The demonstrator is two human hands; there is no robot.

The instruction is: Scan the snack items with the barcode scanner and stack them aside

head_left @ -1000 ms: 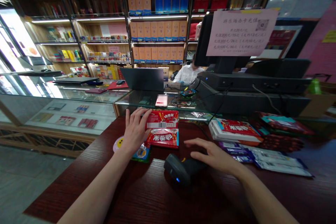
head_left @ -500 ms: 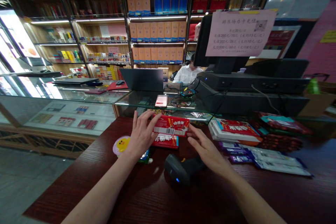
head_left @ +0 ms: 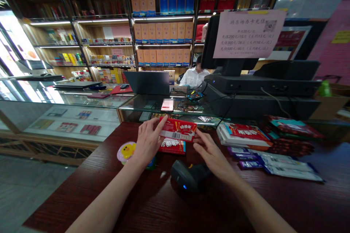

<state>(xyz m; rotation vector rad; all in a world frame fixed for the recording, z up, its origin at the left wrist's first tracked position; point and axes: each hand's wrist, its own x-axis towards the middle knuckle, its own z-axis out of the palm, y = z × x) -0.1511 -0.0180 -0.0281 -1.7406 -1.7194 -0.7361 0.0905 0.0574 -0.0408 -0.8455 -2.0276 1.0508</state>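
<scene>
Glossy dark-red wood counter (head_left: 153, 204); matt, dark plastic scanner (head_left: 185, 176).

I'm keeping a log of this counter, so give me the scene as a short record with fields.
Left hand: gripping the left end of a red box
Right hand: fingertips at the box's right end
Box face: barcode visible
Nearer the camera: a second red pack, partly covered
Scanner: dark, blue light lit, on the wooden counter
Left side: yellow duck item
Right side: purple-wrapped bars
Beyond: laptop, pink sign, person in white
</scene>
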